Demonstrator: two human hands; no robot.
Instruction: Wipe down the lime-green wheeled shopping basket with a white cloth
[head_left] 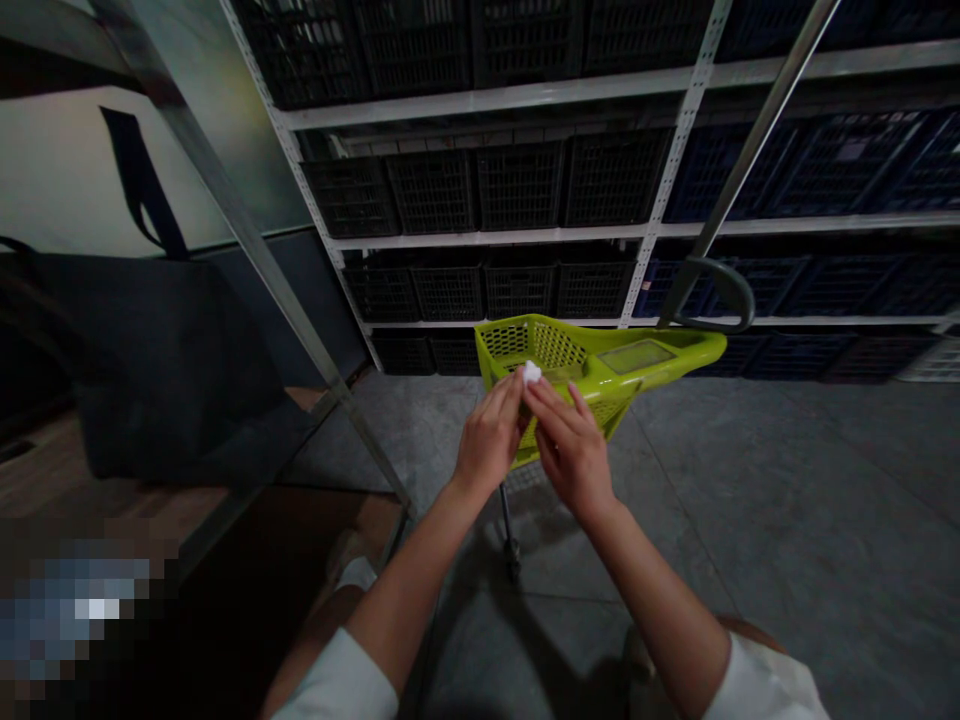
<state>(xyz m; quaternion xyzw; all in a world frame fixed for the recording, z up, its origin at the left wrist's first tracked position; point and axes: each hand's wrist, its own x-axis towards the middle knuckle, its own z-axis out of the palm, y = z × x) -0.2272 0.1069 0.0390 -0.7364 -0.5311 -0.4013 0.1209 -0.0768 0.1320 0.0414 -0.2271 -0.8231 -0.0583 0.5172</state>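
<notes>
My left hand (489, 432) and my right hand (577, 458) meet at their fingertips in the middle of the view. Pinched between them is a small white wad (531, 372), too small for me to tell its material. Both hands are closed on it, the right one with a finger sticking up. Just behind and below them stands a lime-green shopping cart (637, 375) with a perforated basket. My hands cover part of its near side.
White metal shelving (495, 105) with several dark crates (521, 185) runs along the back. A slanted metal pole (277, 280) and a large dark bag (172, 360) are at left. Another pole (765, 125) with a grey loop handle (739, 290) rises at right. Below lies grey floor (787, 490).
</notes>
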